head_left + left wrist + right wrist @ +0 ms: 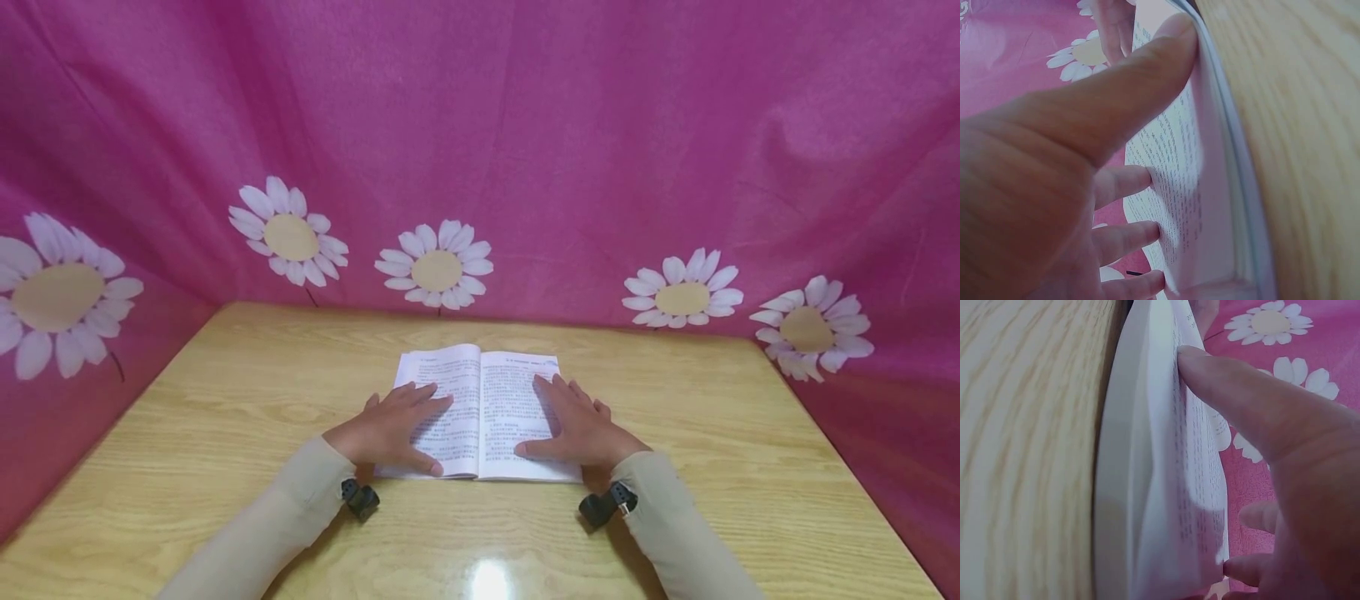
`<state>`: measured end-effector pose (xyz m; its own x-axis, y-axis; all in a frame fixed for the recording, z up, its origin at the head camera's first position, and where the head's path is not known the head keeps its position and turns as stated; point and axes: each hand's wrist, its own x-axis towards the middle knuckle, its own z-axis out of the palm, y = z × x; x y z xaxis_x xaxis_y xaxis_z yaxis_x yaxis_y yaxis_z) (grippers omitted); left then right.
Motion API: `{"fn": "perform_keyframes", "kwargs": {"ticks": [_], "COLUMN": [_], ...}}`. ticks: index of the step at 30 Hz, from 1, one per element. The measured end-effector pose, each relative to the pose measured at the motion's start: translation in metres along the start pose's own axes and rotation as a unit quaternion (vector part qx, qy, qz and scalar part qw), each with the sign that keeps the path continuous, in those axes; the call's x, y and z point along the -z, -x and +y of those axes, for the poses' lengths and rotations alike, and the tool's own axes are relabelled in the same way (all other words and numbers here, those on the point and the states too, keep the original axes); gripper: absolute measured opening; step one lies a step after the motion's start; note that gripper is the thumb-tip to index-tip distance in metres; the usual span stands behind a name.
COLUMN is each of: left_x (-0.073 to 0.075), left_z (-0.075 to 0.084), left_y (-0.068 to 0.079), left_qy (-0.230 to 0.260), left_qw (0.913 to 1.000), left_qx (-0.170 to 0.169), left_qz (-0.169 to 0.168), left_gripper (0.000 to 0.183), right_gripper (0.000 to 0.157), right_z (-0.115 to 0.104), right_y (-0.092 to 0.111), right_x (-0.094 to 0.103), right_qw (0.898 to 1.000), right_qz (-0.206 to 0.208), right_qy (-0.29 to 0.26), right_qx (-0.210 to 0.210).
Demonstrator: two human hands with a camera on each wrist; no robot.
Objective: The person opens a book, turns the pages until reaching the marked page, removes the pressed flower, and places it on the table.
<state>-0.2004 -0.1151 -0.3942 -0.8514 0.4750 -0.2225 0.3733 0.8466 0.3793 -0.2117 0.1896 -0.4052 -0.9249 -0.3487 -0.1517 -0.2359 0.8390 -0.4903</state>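
Note:
An open book (495, 417) with printed pages lies flat on the wooden table, its spine running away from the person. On the left page rests my left hand (393, 425), fingers spread and thumb near the bottom edge. My right hand (581, 423) lies across the right page in the same way, its thumb pointing in toward the spine. Seen from the left wrist, the thumb (1147, 81) presses by the page's near edge and the other fingertips touch the print. In the right wrist view, the right thumb (1235, 387) touches the printed page (1194, 469).
The wooden table (262, 375) extends around the book on all sides. Behind it and along both sides hangs a pink cloth (525, 167) printed with white daisies. Each wrist wears a black strap with a small camera (362, 500). Light reflects off the table's near part.

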Motion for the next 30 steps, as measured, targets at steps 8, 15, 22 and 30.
{"fn": "perform_keyframes", "kwargs": {"ticks": [8, 15, 22, 30], "left_x": [0.001, 0.001, 0.002, 0.002], "left_z": [0.001, 0.001, 0.001, -0.001], "left_y": [0.001, 0.002, 0.000, 0.001], "left_qy": [0.000, 0.005, 0.001, 0.004], "left_qw": [1.0000, 0.9999, 1.0000, 1.0000], "left_qx": [0.001, 0.009, 0.004, -0.002], "left_qz": [0.000, -0.001, 0.000, 0.000], "left_gripper": [0.096, 0.097, 0.095, 0.095], "right_gripper": [0.117, 0.115, 0.113, 0.092], "right_z": [-0.002, -0.005, -0.010, -0.016], "right_y": [-0.002, -0.001, -0.001, 0.001], "right_x": [0.001, 0.003, 0.005, 0.011], "right_qw": [1.000, 1.000, 0.999, 0.990], "right_qz": [0.003, 0.006, 0.021, 0.017], "right_qy": [0.006, -0.017, -0.033, -0.136], "right_qx": [0.008, 0.011, 0.021, 0.027]}}
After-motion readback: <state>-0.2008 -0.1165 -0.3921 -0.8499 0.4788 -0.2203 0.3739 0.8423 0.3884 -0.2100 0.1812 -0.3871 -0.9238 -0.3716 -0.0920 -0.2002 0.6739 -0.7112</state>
